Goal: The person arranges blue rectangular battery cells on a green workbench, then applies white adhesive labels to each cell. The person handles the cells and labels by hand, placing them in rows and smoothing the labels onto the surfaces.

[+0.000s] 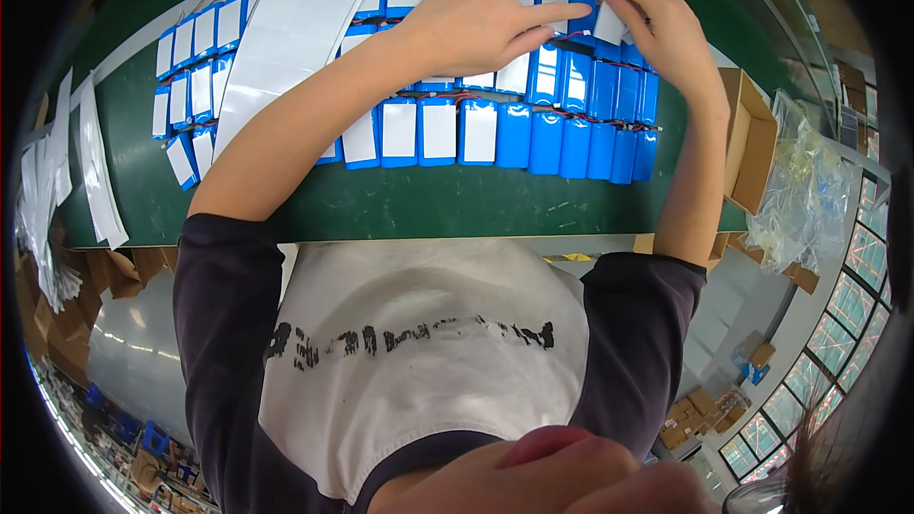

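Observation:
Blue battery packs [543, 138] lie in rows on the green table [400, 200], many with a white label on top. My left hand [476, 14] lies flat on the back row, fingers spread and reaching right over a blue pack [547, 71]. Just right of it, my right hand [662, 33] pinches a small white label [609, 27] over the packs at the row's right end. The fingertips of both hands almost meet there. Red and black wires run along the pack ends.
A long white backing sheet [295, 29] lies slanted across the packs on the left. More labelled packs [195, 76] sit at far left, and white strips [95, 162] hang over the table's left edge. An open cardboard box [752, 138] and a clear plastic bag [809, 190] stand at right.

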Available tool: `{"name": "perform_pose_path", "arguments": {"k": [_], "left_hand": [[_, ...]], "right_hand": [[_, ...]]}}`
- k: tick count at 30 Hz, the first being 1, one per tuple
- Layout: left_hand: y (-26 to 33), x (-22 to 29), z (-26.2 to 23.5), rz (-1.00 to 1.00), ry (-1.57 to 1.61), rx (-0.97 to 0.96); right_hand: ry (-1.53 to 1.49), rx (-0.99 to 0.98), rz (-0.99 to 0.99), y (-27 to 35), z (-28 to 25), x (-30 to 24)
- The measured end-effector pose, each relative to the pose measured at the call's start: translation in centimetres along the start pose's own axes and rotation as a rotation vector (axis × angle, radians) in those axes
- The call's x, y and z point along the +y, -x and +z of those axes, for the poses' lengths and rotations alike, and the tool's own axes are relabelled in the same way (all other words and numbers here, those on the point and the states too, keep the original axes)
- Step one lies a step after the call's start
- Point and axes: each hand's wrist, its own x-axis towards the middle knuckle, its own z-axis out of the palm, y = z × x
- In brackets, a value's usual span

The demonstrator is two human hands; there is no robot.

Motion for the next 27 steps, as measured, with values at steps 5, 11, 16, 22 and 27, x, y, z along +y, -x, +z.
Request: {"name": "perform_pose_path", "arguments": {"k": [5, 11, 16, 22, 27], "left_hand": [[0.0, 0.0, -0.2, 0.065, -0.164, 0.073], [-1.4, 0.2, -0.3, 0.032, -0.039, 0.017], [-1.2, -0.4, 1.2, 0.072, -0.156, -0.028], [-1.8, -0.2, 1.0, 0.102, -0.104, -0.065], [-2.5, -0.3, 1.5, 0.043, -0.059, -0.031]], "right_hand": [[0.108, 0.088, 0.011, 0.1, 1.9, -0.3], [0.113, 0.063, -0.010, 0.0, 2.5, 0.4], [0.173, 0.119, -0.091, -0.7, 3.7, 0.5], [-0.009, 0.345, 0.006, -0.5, -0.6, -0.9], [-0.229, 0.059, 0.117, 1.4, -1.8, 0.9]]}}
